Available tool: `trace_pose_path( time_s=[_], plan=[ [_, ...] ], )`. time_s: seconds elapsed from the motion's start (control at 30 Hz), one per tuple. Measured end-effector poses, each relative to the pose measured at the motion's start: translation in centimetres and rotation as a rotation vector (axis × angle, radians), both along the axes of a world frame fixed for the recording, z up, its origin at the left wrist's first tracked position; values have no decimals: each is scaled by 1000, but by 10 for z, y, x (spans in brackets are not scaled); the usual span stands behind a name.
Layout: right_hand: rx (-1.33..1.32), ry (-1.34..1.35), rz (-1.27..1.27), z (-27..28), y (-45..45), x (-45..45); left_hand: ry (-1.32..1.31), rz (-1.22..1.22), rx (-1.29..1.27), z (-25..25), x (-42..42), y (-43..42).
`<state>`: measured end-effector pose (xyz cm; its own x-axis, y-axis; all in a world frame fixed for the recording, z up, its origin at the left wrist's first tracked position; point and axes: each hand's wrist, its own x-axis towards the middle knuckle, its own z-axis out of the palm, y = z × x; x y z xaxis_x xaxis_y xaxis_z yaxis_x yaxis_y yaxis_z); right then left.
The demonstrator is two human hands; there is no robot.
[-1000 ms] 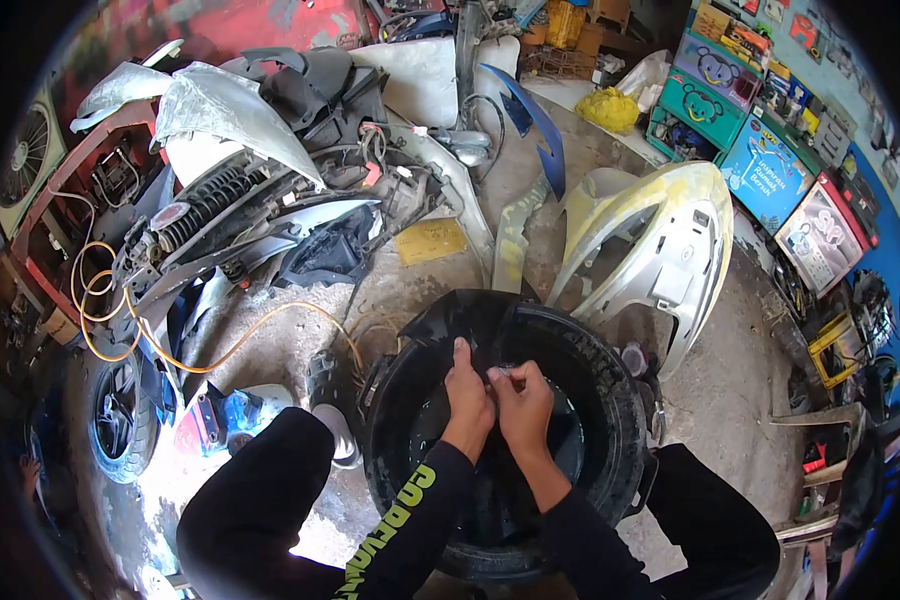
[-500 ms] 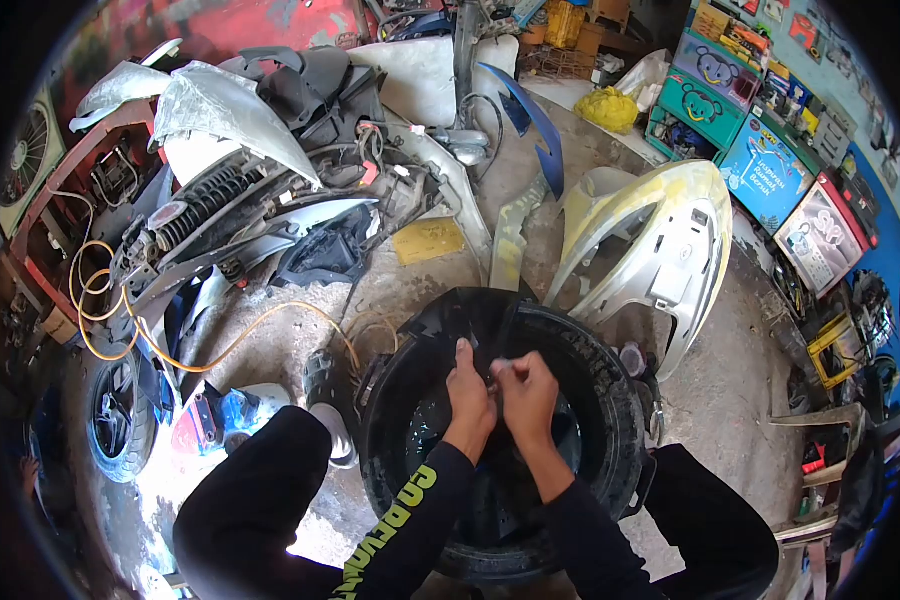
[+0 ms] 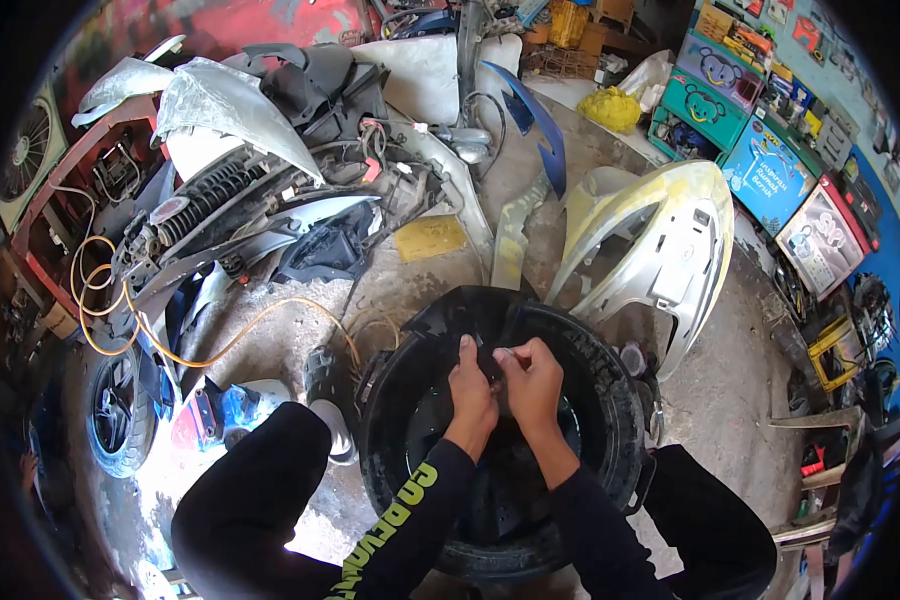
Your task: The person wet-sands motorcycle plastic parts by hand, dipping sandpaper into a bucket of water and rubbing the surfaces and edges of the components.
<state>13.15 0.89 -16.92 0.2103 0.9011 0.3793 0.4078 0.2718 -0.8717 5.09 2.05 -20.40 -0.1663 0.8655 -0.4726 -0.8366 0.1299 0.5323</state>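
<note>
Reaching Farther Forward With Our Right Hand Over the Tub

At far left we see the wheel on the floor and the orange hose looping, both as they were a second ago. Our left hand, over the black tub, has hardly moved: thumb up, fingers curled, though we cannot tell what they clamp in the dark. Just beyond it, the black panel stays at the tub's far rim. Our right hand has shifted forward, its fingertips now nearer the level of our left thumb and drawn together; we cannot tell whether they pinch anything. Farther right, the pale cowl rests unmoved on the floor.
</note>
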Motion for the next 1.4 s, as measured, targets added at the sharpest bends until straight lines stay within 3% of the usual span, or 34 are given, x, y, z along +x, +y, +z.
trace_pose_path(
  time_s=[0.13, 0.2, 0.27, 0.33, 0.47, 0.6, 0.73, 0.83, 0.93, 0.97, 1.27, 1.33, 1.4],
  plan=[
    [50, -44, 68, 2, -5, -7, -30, 61, 1, 10, 1, 8],
    [-171, 236, 39, -6, 7, -1, -13, 24, -18, -2, 3, 3],
    [-188, 254, 20, -14, 4, 0, -30, -15, 37, -4, 2, 2],
    [-211, 120, 22, -15, -4, 0, -87, 26, -50, 9, 2, 6],
    [-231, 261, -52, -11, 11, 2, 0, 26, 20, 6, 9, 0],
    [-172, 182, -60, -26, -1, 0, -27, 8, -43, 4, 8, 2],
    [-168, 192, -95, -3, 2, -1, -6, 15, 12, 9, 10, -3],
    [-60, 49, -44, -2, -9, -5, -54, 23, -33, 6, 9, 7],
    [-145, 150, -79, -3, 3, -4, -59, -1, -10, -1, 8, -1],
    [-72, 8, -82, -4, -4, -6, -83, -5, -9, -1, 6, 2],
    [-1, 61, -24, 2, -12, -9, -159, -20, -31, 17, 3, 5],
    [2, 35, -62, -1, 5, 0, -135, -31, -68, -4, 4, 9],
    [-41, 85, -58, 2, 6, 0, -123, -65, 51, -1, 3, 3]
  ],
)
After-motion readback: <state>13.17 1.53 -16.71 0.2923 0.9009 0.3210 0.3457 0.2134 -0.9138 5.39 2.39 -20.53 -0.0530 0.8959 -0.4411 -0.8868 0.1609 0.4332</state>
